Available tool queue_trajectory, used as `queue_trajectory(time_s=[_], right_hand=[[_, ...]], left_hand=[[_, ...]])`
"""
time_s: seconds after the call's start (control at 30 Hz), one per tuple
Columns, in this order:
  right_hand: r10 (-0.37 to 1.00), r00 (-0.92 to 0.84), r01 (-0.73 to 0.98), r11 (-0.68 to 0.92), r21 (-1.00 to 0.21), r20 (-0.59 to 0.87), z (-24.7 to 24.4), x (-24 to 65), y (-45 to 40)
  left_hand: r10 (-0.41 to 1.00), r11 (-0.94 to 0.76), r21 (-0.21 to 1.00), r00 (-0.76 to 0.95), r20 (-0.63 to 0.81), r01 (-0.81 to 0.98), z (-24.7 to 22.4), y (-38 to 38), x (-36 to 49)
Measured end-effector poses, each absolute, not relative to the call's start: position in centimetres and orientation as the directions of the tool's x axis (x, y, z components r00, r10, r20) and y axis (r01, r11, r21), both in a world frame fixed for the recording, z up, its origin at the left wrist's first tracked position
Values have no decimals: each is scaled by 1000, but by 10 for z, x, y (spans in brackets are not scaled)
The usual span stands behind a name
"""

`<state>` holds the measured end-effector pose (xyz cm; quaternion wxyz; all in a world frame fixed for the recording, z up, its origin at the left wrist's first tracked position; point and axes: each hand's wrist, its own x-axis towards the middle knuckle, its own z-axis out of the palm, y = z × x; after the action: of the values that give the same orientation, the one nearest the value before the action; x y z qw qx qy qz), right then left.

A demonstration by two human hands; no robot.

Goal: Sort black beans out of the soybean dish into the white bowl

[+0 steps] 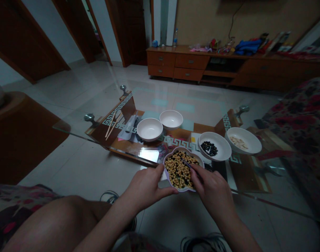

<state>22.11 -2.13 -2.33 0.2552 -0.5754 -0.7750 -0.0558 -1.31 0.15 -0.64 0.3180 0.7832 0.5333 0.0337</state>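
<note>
A pale purple scalloped dish [167, 175] full of yellow and black beans sits at the table's near edge. My left hand [146, 187] grips its left rim, thumb along the near side and fingers on the left. Over the dish's right side, my right hand [213, 189] pinches slim dark tweezers [186, 163], their tips among the beans. Whether the tips hold a bean is too small to tell. Just beyond my right hand stands a white bowl [223, 148] of black beans [209, 148]. Another white bowl [254, 141], to its right, holds pale flat pieces [238, 142].
Two white bowls, one nearer [149, 129] and one farther [171, 119], stand left of centre on the glass table [102, 94]. Wooden chopsticks [114, 124] lie at the left. Across the floor is a wooden cabinet [190, 63] with clutter on top.
</note>
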Motion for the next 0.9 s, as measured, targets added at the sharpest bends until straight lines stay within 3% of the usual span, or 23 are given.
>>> queue_trajectory(time_s=[0.9], right_hand=[[836, -230, 912, 364, -189, 498, -13, 224, -23]], left_hand=[[855, -237, 502, 424, -299, 832, -3, 2, -13]])
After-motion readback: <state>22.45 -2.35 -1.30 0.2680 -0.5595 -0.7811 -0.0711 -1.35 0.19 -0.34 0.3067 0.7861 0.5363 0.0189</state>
